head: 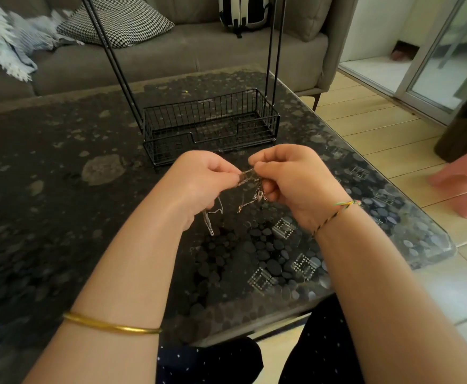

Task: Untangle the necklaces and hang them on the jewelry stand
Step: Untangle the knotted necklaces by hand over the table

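Ahead, necklaces (247,177) face the jewelry stand (213,121) (sofa (171,56) behind).

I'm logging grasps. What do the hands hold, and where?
Both the left hand and right hand pinch the tangled necklaces at the knot's upper strands; loose ends dangle below.

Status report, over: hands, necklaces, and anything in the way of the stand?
Left hand and right hand both pinch the tangled necklaces, above the table. Jewelry stand behind, top out of view. Nothing between.
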Tool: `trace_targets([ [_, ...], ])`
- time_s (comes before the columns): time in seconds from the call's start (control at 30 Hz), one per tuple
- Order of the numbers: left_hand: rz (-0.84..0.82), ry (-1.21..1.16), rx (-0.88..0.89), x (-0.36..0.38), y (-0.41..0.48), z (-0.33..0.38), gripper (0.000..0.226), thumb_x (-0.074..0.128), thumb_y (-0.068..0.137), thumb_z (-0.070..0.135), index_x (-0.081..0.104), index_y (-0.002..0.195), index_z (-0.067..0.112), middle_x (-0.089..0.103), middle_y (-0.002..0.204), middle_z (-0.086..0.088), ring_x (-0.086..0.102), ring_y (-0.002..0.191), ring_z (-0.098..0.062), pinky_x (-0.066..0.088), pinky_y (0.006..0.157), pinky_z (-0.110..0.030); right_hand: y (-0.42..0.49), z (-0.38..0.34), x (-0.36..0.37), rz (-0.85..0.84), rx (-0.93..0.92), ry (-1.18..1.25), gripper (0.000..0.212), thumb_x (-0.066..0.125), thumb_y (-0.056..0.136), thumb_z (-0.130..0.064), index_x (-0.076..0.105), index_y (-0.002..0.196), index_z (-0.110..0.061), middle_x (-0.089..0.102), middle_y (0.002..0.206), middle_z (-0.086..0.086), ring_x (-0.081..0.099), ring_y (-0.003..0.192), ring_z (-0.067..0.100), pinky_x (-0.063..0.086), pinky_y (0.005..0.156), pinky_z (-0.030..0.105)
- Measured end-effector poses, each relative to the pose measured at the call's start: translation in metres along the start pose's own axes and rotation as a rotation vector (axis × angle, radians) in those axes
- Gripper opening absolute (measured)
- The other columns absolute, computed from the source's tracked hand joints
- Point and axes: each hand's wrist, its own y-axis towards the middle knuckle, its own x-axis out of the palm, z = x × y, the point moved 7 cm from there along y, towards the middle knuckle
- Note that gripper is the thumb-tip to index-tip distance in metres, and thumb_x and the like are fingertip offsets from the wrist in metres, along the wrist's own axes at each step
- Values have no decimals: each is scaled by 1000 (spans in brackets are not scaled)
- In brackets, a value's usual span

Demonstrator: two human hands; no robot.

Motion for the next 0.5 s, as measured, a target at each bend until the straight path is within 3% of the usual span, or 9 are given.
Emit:
trace_targets([
  [0.17, 102, -35, -18, -7, 1, 1, 14, 56, 91, 16, 67, 84, 21, 49, 62, 2, 38, 52, -11, 32, 49, -25, -1, -1, 8, -83, -13, -116, 13, 54, 86, 1, 62, 91, -8, 49, 58, 0, 44, 46, 8, 41, 43, 19],
  [0.33, 84, -14, -30, -5, 0, 1, 13, 57, 91, 18, 67, 83, 22, 47, 60, 1, 34, 49, -11, 29, 46, -23, -1, -6, 9, -40, -101, -292, 16, 58, 82, -2, 65, 74, -14, 52, 58, 0, 46, 52, 12, 45, 56, 30],
  [0.5, 11, 45, -4, 0, -3, 6, 13, 65, 84, 12, 69, 80, 24, 45, 54, 6, 34, 46, -10, 26, 42, -21, 1, -6, 4, -2, -117, -228, 14, 60, 84, -5, 63, 75, -15, 51, 57, -4, 45, 49, 8, 42, 51, 25],
])
